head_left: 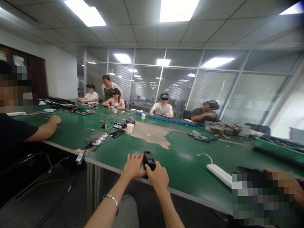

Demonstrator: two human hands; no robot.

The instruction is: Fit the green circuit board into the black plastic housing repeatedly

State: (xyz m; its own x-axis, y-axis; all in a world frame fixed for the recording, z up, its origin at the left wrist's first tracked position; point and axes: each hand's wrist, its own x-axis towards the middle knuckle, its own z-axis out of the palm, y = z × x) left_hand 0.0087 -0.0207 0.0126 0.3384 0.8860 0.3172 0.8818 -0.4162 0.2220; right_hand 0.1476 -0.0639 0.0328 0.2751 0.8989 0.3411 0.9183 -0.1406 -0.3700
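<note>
A: Where's the small black device (149, 159)?
B: Between the two hands, near the front edge of the green worktop (186, 171). Its far end sticks out beyond the right thumb.
A: And the right hand (159, 176), how is its grip?
B: Closed on the device, thumb at the near end, fingers curled along the right side.
A: The left hand (133, 166)?
B: Palm down, fingers loosely extended, just beside the device's left side. Whether they touch it, I can't tell.
A: Anything nearby?
B: A white power strip (218, 175), off to the right.
</note>
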